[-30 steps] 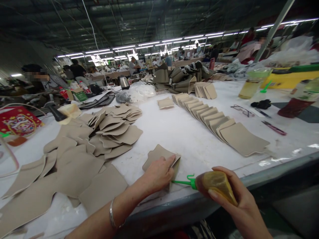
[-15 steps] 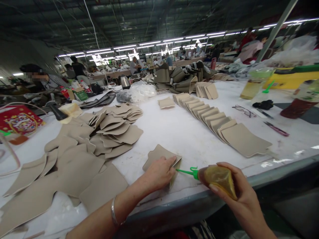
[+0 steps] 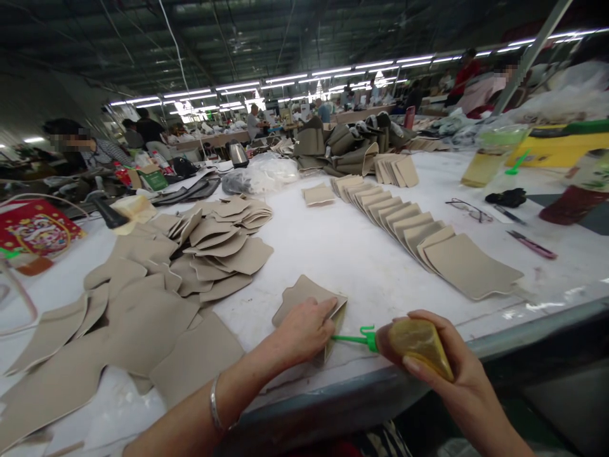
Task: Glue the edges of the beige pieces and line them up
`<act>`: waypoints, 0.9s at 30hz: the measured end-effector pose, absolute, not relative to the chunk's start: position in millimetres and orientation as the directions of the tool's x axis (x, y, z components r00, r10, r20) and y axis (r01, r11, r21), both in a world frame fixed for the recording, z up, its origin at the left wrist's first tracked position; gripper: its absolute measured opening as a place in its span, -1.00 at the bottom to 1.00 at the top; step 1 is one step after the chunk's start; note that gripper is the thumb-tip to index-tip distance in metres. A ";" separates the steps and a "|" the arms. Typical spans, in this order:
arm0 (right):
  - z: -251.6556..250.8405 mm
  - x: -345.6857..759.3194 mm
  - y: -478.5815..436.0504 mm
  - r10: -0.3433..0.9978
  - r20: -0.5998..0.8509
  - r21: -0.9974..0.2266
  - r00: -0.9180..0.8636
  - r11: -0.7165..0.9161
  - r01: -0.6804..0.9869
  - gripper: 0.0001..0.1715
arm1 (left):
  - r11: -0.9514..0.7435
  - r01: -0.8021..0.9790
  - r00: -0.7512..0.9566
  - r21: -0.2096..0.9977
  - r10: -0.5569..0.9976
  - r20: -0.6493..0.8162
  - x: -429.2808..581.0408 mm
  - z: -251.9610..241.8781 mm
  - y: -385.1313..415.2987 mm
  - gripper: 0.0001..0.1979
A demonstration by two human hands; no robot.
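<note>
My left hand, with a silver bangle at the wrist, is closed on a small beige leather-like piece near the table's front edge. Its index finger lies along the piece's right edge, which is turned up; the other fingers are curled and partly hidden. In my right hand is a squeeze bottle of amber liquid, tilted on its side. The bottle's thin green nozzle points left, and its tip reaches the turned-up edge just beside my left fingers.
Loose beige pieces lie heaped on the left. A fanned row of similar pieces runs along the right, near pink-handled snips, glasses and another bottle. Dark folded material sits behind; people work farther back.
The nozzle has shifted slightly left and down along the edge, with my right hand tilting the bottle a little. My left hand and the piece stay almost where they were.
</note>
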State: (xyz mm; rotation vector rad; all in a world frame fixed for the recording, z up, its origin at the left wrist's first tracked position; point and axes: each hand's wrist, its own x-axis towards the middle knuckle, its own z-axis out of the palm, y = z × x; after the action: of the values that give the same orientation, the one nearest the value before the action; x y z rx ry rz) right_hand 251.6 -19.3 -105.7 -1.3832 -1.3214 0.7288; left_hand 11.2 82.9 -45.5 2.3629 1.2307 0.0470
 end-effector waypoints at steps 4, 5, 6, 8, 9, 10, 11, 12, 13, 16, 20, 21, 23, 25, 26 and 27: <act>-104.4 249.7 -14.7 0.948 0.211 -0.939 0.238 0.128 0.320 -0.42 | -0.492 0.766 0.600 0.413 0.779 -0.185 11.1 -45.3 82.8 -0.48; -103.4 249.6 -10.8 0.931 0.229 -0.936 0.285 0.130 0.328 -0.42 | -0.494 0.766 0.601 0.411 0.777 -0.187 11.1 -44.8 82.8 -0.48; -102.3 249.6 -6.6 0.913 0.244 -0.936 0.328 0.133 0.325 -0.41 | -0.494 0.767 0.601 0.409 0.776 -0.191 11.2 -44.2 82.8 -0.49; -100.4 249.8 1.0 0.885 0.258 -0.944 0.387 0.145 0.297 -0.39 | -0.491 0.774 0.597 0.400 0.776 -0.203 11.3 -42.8 82.7 -0.49; -99.7 249.9 3.4 0.876 0.263 -0.946 0.403 0.152 0.286 -0.38 | -0.489 0.776 0.596 0.397 0.776 -0.209 11.4 -42.2 82.7 -0.50; -99.2 249.9 4.4 0.870 0.269 -0.946 0.413 0.158 0.284 -0.37 | -0.487 0.777 0.595 0.398 0.776 -0.212 11.6 -41.8 82.5 -0.50; -98.9 249.9 4.1 0.866 0.273 -0.944 0.419 0.156 0.292 -0.37 | -0.485 0.778 0.593 0.400 0.777 -0.213 11.8 -41.5 82.4 -0.50; -98.8 249.7 2.4 0.864 0.271 -0.941 0.423 0.147 0.303 -0.38 | -0.481 0.778 0.591 0.404 0.778 -0.214 12.0 -41.4 82.3 -0.50; -98.8 249.5 -0.3 0.867 0.261 -0.941 0.424 0.131 0.312 -0.38 | -0.475 0.780 0.588 0.408 0.780 -0.216 12.2 -41.5 82.2 -0.50; -99.1 247.8 -10.6 0.907 0.166 -0.958 0.386 0.055 0.282 -0.38 | -0.452 0.779 0.579 0.435 0.785 -0.219 12.4 -42.5 82.4 -0.49; -98.5 244.6 -16.3 0.969 0.034 -0.991 0.243 0.001 0.136 -0.40 | -0.424 0.768 0.574 0.480 0.789 -0.219 11.9 -44.2 83.4 -0.46; -98.2 244.1 -15.5 0.971 0.026 -0.994 0.236 0.001 0.106 -0.41 | -0.417 0.766 0.570 0.489 0.792 -0.217 11.7 -44.7 83.8 -0.45; -97.7 243.3 -13.0 0.956 0.042 -0.995 0.291 0.015 0.094 -0.40 | -0.413 0.758 0.572 0.505 0.793 -0.211 11.3 -45.8 84.2 -0.44; -97.7 241.7 -12.2 0.926 0.073 -0.991 0.370 0.026 0.130 -0.38 | -0.416 0.750 0.578 0.515 0.790 -0.205 10.8 -46.8 84.2 -0.44; -97.7 240.1 -13.4 0.917 0.081 -0.989 0.391 0.024 0.148 -0.36 | -0.418 0.746 0.582 0.519 0.788 -0.202 10.6 -47.3 84.0 -0.44; -97.7 237.8 -15.7 0.916 0.080 -0.987 0.394 0.018 0.158 -0.36 | -0.417 0.743 0.583 0.523 0.788 -0.200 10.4 -47.7 83.7 -0.44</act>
State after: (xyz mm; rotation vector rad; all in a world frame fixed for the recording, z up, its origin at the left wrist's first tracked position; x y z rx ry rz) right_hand 237.8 -15.7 -97.7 -1.4472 -1.0266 0.7894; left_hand 10.4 83.7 -47.7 2.2428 1.2139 0.1016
